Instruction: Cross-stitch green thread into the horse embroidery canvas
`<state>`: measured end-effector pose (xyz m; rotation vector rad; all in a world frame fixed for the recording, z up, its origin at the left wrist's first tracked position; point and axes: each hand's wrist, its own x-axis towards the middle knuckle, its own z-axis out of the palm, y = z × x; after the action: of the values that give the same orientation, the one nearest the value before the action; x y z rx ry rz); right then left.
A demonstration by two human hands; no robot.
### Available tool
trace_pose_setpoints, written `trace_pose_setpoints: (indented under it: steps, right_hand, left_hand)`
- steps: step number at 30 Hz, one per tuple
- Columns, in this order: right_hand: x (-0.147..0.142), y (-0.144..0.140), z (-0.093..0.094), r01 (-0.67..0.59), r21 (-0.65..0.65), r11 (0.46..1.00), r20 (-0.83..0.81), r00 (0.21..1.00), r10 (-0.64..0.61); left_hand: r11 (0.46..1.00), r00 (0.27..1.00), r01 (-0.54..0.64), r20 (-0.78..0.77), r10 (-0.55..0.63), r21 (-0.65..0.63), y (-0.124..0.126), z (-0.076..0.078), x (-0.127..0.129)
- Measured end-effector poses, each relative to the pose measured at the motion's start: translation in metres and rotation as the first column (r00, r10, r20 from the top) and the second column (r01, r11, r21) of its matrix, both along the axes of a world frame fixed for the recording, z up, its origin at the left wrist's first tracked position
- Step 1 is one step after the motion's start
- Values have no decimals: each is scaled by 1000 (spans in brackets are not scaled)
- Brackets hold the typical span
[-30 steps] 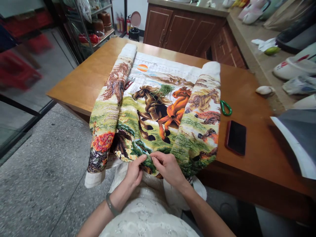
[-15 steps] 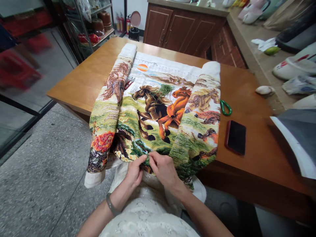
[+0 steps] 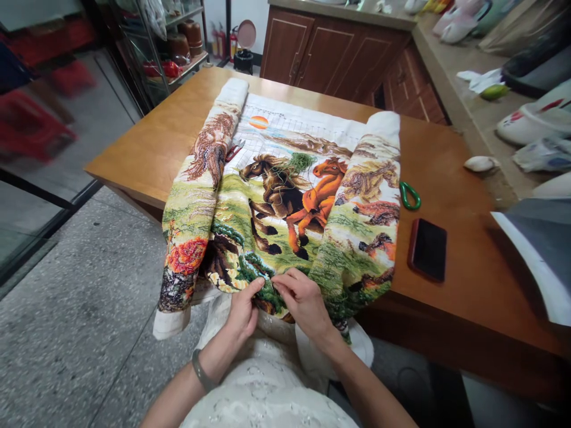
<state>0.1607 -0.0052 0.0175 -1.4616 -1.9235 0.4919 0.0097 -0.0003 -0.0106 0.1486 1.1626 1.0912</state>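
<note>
A large cross-stitch cloth point(image 3: 292, 244) with running horses lies over the table edge and hangs towards my lap, both its sides rolled up. My left hand point(image 3: 242, 309) grips its lower edge, thumb on top and fingers underneath. Just to the right, my right hand point(image 3: 303, 300) is closed in a pinch above the stitched green area, on a thin sliver that looks like a needle; most of it is hidden by the fingers. A tangle of green thread point(image 3: 301, 160) rests on the horses. Small red-handled snips point(image 3: 234, 151) lie against the left roll.
On the wooden table point(image 3: 143, 137), right of the cloth, are a green-handled tool point(image 3: 409, 195) and a dark phone point(image 3: 427, 249). A counter point(image 3: 450, 77) with bowls and bags runs along the right. A shelf rack point(image 3: 172, 53) stands at the back left.
My right hand has moved slightly right and up, off the left thumb, leaving a small gap between them. My left hand and the cloth stay nearly in place.
</note>
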Motion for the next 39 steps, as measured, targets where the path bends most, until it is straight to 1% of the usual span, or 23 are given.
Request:
trace_pose_setpoints:
  steps: [6, 10, 13, 15, 20, 24, 28, 32, 35, 39]
  right_hand:
    - [1, 3, 2, -29, -14, 999, -58, 998, 28]
    - [1, 3, 4, -22, -50, 998, -58, 998, 19]
    - [0, 3, 4, -16, -74, 997, -61, 998, 11]
    - [0, 4, 4, -20, -74, 997, -74, 997, 15]
    - [-1, 5, 6, -35, -60, 998, -82, 996, 30]
    - [-5, 6, 5, -19, -53, 998, -77, 997, 15]
    - [-6, 7, 6, -18, -78, 997, -67, 998, 13]
    - [-2, 8, 9, -53, -120, 991, -133, 990, 37]
    - [2, 8, 8, -65, -124, 990, -184, 982, 42]
    - [3, 9, 5, -60, -142, 988, -195, 980, 32]
  left_hand:
    - [1000, 1000, 3, -11, -3, -10, 1, 0, 1]
    - [1000, 1000, -11, 8, 11, -22, 0, 1, 2]
    - [1000, 1000, 13, 2, -13, -23, 0, 1, 1]
    - [1000, 1000, 26, -8, -26, -16, 0, 1, 0]
    - [1000, 1000, 16, -13, -16, -9, 0, 2, -2]
    - [1000, 1000, 15, -12, -15, -11, 0, 2, -1]
    - [1000, 1000, 7, -4, -7, -18, -1, 2, 0]
    - [1000, 1000, 20, -10, -20, -14, -1, 3, 0]
    - [1000, 1000, 1, 3, -1, -22, 0, 3, 1]
    - [1000, 1000, -2, -8, 2, -20, 0, 3, 2]
